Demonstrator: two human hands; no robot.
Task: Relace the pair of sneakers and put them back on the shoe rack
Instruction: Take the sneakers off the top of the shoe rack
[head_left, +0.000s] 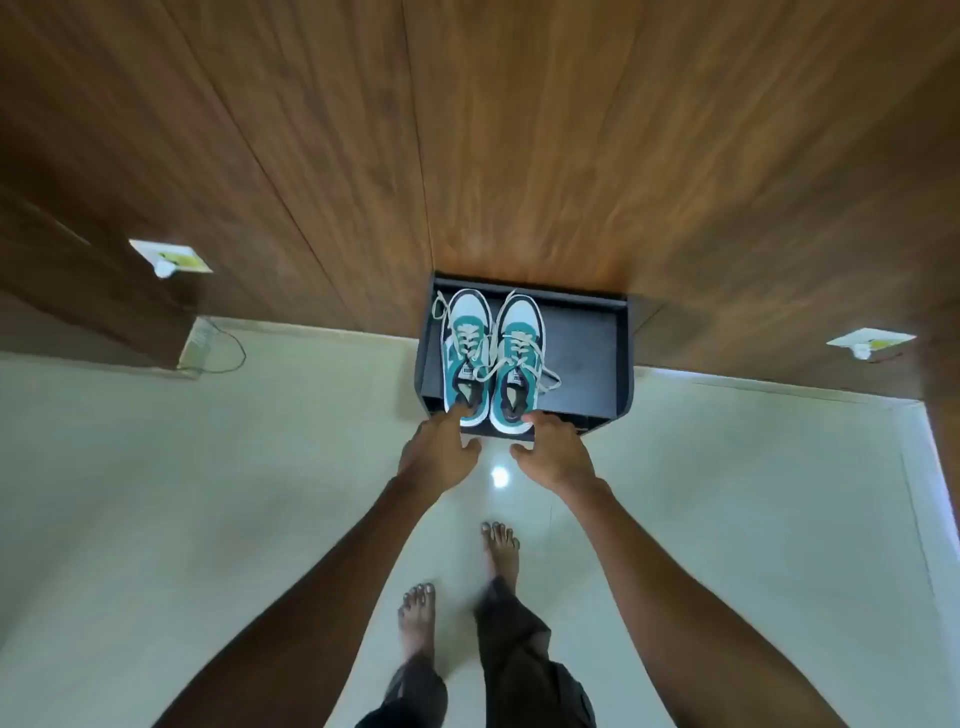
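Note:
Two teal-and-white sneakers stand side by side, toes to the wall, on the left part of the dark shoe rack (587, 358). White laces run through their eyelets, and loose ends trail off the sides. My left hand (441, 449) has its fingers over the heel of the left sneaker (467, 332) with the thumb below the sole. In the same way, my right hand (556, 454) holds the heel of the right sneaker (519, 338). Both heels sit at the rack's front edge.
The rack stands against a wood-panelled wall (519, 130) on a pale tiled floor (208, 493). My bare feet (501, 551) are just in front of it. A cable and adapter (208, 343) lie at the wall's base to the left. Wall sockets (171, 257) show on both sides.

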